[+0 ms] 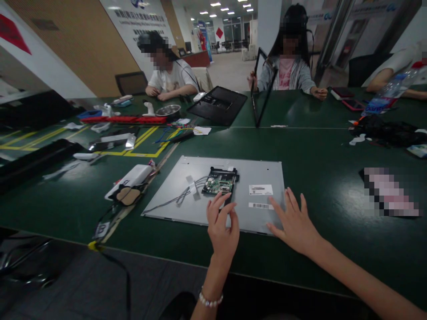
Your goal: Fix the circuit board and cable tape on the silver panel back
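Note:
A grey metal display panel lies flat on the green table, back side up. A green circuit board in a black frame sits on its middle, with grey wires running off to the left and two white labels to its right. My left hand hovers over the panel's near edge just below the board, fingers apart and slightly curled, holding nothing. My right hand is spread flat at the panel's near right corner, fingers stretched out.
A white device with a tan pad lies left of the panel. Red tray, metal bowl and loose tools sit at the far left. Two seated people work across the table: a black panel back lies there and another person holds a black bezel frame upright. Water bottle at right.

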A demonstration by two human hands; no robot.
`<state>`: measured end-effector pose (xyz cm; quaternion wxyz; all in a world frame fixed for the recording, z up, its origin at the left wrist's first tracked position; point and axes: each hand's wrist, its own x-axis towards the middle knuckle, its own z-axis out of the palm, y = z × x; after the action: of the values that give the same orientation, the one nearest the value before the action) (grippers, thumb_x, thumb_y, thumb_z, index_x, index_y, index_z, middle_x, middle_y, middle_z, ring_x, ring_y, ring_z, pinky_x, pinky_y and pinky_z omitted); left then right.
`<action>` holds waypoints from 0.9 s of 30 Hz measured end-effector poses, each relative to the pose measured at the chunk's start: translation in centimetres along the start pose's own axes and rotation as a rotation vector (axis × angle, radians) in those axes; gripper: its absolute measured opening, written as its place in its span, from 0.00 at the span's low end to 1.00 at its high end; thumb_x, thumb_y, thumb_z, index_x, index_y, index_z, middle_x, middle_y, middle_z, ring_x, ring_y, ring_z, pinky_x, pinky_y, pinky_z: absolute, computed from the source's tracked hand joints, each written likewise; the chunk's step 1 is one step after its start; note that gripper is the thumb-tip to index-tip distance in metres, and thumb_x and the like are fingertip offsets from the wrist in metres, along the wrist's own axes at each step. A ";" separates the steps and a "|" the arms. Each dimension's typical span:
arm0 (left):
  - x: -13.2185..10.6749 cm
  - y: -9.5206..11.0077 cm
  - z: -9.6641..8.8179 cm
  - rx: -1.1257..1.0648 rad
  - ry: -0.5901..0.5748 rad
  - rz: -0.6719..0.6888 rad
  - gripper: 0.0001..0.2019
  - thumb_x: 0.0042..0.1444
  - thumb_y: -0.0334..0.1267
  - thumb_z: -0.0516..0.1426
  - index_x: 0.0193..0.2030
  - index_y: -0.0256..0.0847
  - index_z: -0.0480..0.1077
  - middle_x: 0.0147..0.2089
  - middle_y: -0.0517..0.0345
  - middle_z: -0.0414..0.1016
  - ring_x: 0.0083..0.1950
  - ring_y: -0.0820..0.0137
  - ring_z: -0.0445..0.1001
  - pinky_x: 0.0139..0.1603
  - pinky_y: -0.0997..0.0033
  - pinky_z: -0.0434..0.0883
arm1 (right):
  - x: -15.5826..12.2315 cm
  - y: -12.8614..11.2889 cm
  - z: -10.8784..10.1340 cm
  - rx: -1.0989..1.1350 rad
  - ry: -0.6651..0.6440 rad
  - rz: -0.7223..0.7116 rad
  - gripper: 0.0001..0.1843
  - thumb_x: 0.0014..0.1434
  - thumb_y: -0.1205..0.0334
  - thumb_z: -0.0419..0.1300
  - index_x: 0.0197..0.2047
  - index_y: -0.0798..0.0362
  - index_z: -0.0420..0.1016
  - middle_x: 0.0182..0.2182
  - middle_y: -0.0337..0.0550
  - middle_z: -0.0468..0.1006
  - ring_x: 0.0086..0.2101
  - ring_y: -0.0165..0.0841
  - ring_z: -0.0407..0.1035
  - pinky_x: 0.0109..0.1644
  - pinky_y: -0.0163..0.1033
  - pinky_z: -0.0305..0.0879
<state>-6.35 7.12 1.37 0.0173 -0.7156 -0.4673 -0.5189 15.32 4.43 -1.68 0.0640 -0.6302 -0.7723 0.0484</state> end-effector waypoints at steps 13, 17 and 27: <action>-0.1 0.1 -0.1 -0.001 -0.015 -0.005 0.11 0.61 0.24 0.53 0.44 0.41 0.72 0.56 0.48 0.71 0.64 0.59 0.67 0.62 0.50 0.69 | 2.6 -3.4 0.2 0.052 0.007 0.011 0.43 0.63 0.34 0.45 0.71 0.54 0.55 0.70 0.64 0.48 0.69 0.58 0.29 0.67 0.67 0.31; 0.0 0.0 0.0 -0.002 -0.015 0.000 0.11 0.61 0.24 0.53 0.43 0.41 0.72 0.56 0.47 0.71 0.64 0.59 0.68 0.62 0.50 0.69 | 3.2 -4.1 0.5 0.088 0.001 0.005 0.43 0.64 0.34 0.43 0.71 0.55 0.53 0.72 0.64 0.42 0.70 0.55 0.28 0.68 0.65 0.29; 0.1 -0.2 0.2 0.044 -0.117 -0.011 0.10 0.62 0.26 0.53 0.46 0.42 0.71 0.58 0.47 0.70 0.65 0.59 0.66 0.63 0.49 0.68 | 3.9 -4.2 1.0 0.159 0.016 -0.030 0.38 0.67 0.41 0.45 0.72 0.57 0.53 0.72 0.62 0.40 0.70 0.53 0.30 0.69 0.62 0.33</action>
<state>-6.34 7.40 1.29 0.0027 -0.7414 -0.4827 -0.4661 10.29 7.40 -1.83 0.1209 -0.6119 -0.7748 0.1033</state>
